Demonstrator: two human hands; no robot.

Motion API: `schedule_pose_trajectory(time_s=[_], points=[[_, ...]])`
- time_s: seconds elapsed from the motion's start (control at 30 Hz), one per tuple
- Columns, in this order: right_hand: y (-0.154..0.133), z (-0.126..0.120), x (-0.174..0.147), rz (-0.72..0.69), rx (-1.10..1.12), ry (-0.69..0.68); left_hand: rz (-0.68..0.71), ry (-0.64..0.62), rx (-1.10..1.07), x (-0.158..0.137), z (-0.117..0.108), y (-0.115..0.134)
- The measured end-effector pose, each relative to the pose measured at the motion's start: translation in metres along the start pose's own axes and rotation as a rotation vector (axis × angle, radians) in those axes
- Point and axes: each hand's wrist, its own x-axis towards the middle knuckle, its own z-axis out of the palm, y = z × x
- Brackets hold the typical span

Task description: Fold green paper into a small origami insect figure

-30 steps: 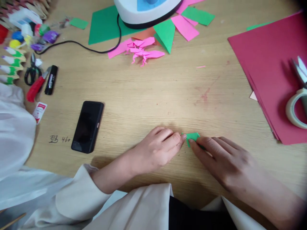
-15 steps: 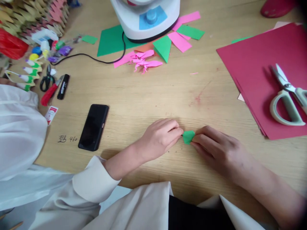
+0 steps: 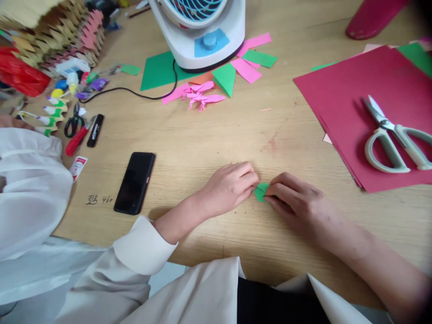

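Observation:
A small folded piece of green paper [image 3: 261,192] lies low over the wooden table, held between my two hands. At its left edge, the fingertips of my left hand [image 3: 234,185] pinch it. My right hand [image 3: 299,200] grips its right side between thumb and fingers. A dark crease or line crosses the visible face of the paper, and the fingers cover both its ends. Beyond my hands lie pink folded paper figures [image 3: 204,96] and a green paper triangle [image 3: 225,78].
A white fan [image 3: 211,45] stands at the back on a green sheet [image 3: 155,67]. White-handled scissors [image 3: 388,135] rest on red paper [image 3: 332,96] at right. A black phone [image 3: 135,182] lies left, near a marker [image 3: 95,130] and a red-handled cutter [image 3: 77,139]. A co-worker's white sleeve [image 3: 32,189] is at far left.
The view has shifted slightly, showing more of the fan. My hands are a little closer together, and less of the green paper shows between them. Both still hold it.

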Motion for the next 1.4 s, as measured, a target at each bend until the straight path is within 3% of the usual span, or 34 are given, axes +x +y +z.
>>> schedule_pose_trajectory(time_s=[0.13, 0.23, 0.43, 0.67, 0.9, 1.1, 1.4], points=[[-0.001, -0.001, 0.002, 0.143, 0.037, 0.102, 0.02, -0.026, -0.073, 0.005, -0.007, -0.001], [-0.002, -0.005, 0.004, 0.229, 0.143, 0.086, 0.026, -0.021, -0.18, 0.01, -0.013, 0.002], [0.004, -0.011, 0.006, 0.432, 0.48, 0.048, -0.154, 0.057, -0.511, 0.018, -0.019, 0.011], [0.013, -0.011, 0.007, 0.345, 0.576, 0.053, -0.262, 0.195, -0.716, 0.025, -0.008, 0.02], [0.011, -0.007, 0.008, 0.418, 0.72, 0.121, -0.493, 0.235, -0.968, 0.027, 0.009, 0.029], [0.009, -0.005, 0.008, 0.414, 0.745, 0.079, -0.567, 0.255, -1.019, 0.028, 0.008, 0.034], [0.005, 0.0, 0.009, 0.4, 0.736, 0.168, -0.582, 0.306, -1.054, 0.029, 0.01, 0.038]])
